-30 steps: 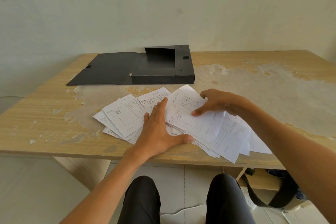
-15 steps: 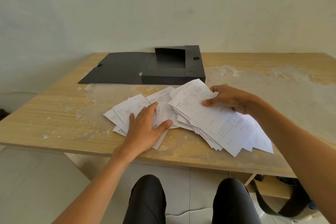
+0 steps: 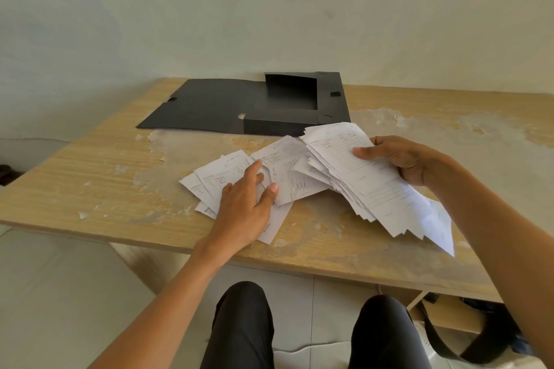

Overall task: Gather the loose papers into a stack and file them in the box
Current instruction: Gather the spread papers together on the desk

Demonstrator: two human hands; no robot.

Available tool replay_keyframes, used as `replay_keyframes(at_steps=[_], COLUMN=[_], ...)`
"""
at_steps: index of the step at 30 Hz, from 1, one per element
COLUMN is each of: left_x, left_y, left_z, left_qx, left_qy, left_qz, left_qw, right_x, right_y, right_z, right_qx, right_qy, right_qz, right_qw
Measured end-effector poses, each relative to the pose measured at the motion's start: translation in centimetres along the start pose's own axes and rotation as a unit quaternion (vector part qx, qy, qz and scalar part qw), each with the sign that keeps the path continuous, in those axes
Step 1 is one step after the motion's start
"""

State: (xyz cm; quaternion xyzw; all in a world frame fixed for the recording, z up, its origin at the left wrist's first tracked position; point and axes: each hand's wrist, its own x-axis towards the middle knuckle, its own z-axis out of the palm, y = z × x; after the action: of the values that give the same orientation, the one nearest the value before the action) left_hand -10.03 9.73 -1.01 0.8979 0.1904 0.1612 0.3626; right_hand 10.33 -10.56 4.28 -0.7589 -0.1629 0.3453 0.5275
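Note:
A ragged stack of printed white papers (image 3: 368, 186) is lifted at its far end off the wooden table (image 3: 90, 177), gripped by my right hand (image 3: 398, 159) with the thumb on top. Several loose papers (image 3: 287, 171) still lie fanned on the table to its left. My left hand (image 3: 245, 204) rests on them, fingers spread, thumb and forefinger pinching a sheet's edge. The black file box (image 3: 287, 117) lies open at the table's back, its lid flap (image 3: 207, 105) flat to the left, just beyond the papers.
The table's top is worn, with peeled pale patches (image 3: 419, 129). A plain wall stands right behind the box. My knees (image 3: 242, 320) are under the front edge. A black strap and bag (image 3: 467, 338) lie on the floor at the lower right.
My right hand has lifted the bigger bundle up and to the right, apart from the fanned sheets. My left hand slid left over the remaining sheets and curled its thumb onto one.

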Motion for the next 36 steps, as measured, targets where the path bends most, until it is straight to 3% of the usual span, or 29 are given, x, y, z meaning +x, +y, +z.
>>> replay_keyframes(at_steps=[4,9,18,24,32,36], left_x=[-0.5,0.0,-0.7,-0.8,0.5,1.4], left_y=[0.6,-0.1,0.5,1.5,1.9,1.6], left_z=[-0.2,0.1,-0.1,-0.8,-1.2,-1.9], left_qx=[0.096,0.119,0.077,0.016,-0.13,-0.133], left_qy=[-0.016,0.007,0.011,-0.018,0.113,0.155], left_qz=[0.039,0.054,0.058,0.006,-0.047,-0.087], left_qw=[0.994,0.991,0.995,1.0,0.984,0.975], right_x=[0.2,0.1,-0.6,-1.2,-1.6,-2.0], right_y=[0.0,0.0,-0.2,-0.5,-0.8,-0.6], right_z=[0.1,0.5,1.0,0.9,0.7,-0.1], right_qx=[-0.028,-0.091,-0.085,-0.081,-0.082,-0.071], right_qy=[-0.005,-0.034,-0.085,-0.1,-0.095,-0.077], right_qz=[0.006,-0.006,-0.03,-0.047,-0.054,-0.063], right_qw=[1.0,0.995,0.992,0.991,0.991,0.992])
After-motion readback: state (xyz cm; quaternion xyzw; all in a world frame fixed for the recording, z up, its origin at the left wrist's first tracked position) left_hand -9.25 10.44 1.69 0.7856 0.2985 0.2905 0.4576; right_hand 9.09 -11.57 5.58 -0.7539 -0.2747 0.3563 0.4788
